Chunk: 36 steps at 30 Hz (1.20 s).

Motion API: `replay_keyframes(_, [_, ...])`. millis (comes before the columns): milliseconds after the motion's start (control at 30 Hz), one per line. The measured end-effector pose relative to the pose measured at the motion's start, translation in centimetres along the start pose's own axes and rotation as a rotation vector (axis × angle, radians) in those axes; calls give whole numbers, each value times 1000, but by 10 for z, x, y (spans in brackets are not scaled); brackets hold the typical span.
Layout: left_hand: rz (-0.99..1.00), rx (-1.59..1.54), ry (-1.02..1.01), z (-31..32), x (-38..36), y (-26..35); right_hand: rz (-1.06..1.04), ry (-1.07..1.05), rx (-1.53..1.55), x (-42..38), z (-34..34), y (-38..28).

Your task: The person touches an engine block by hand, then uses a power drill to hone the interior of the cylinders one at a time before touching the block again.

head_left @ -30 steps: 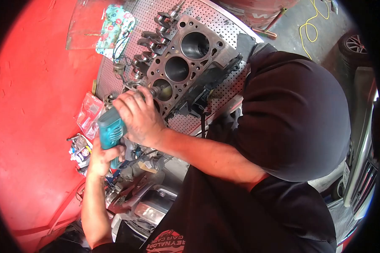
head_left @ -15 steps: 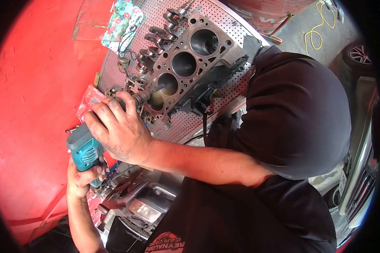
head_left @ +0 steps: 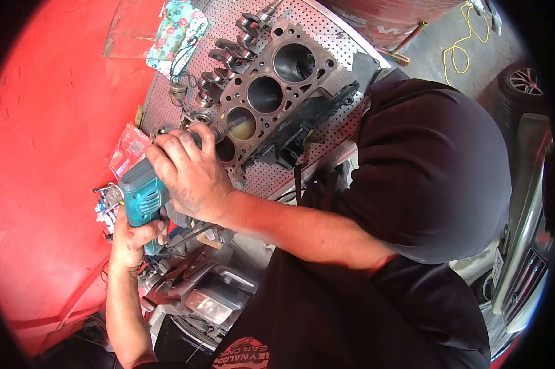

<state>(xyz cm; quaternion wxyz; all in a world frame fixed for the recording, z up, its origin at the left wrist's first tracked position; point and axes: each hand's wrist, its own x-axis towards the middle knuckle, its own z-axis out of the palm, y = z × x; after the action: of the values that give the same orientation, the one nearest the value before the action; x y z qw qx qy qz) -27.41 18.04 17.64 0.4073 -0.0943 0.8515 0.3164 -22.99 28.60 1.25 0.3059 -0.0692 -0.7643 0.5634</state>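
My left hand [head_left: 133,240] is wrapped round the handle of a teal power drill [head_left: 147,200]. Farther forward, my right hand [head_left: 194,175] grips the drill's front body. The chuck [head_left: 217,132] lies beside a grey metal engine block [head_left: 259,80], near its two closest cylinder bores. Yellowish light shows inside the second-nearest bore [head_left: 241,123]; the nearest bore is partly hidden by my right hand and the chuck. What the drill bit touches cannot be made out.
A crankshaft [head_left: 231,54] lies beside the block on a perforated metal surface [head_left: 327,138]. Around it are a flowered cloth [head_left: 178,31], a red-and-white packet [head_left: 128,149] and a red panel [head_left: 56,141]. A yellow cord [head_left: 455,52] and a wheel [head_left: 525,83] are at the upper right.
Both hands and the drill have moved up and to the right in view. The nearest two bores show differently, with the light now in the second-nearest one.
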Motion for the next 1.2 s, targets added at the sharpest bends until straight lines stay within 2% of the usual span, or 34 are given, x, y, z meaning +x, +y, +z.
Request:
replay_keyframes(300, [8, 25, -7, 6, 14, -3, 39, -30, -20, -3, 1, 12])
replay_keyframes(600, [8, 7, -11, 7, 12, 5, 21, 41, -47, 3, 0, 10])
replay_keyframes(1200, [1, 47, -20, 4, 13, 5, 55, -8, -40, -4, 4, 10])
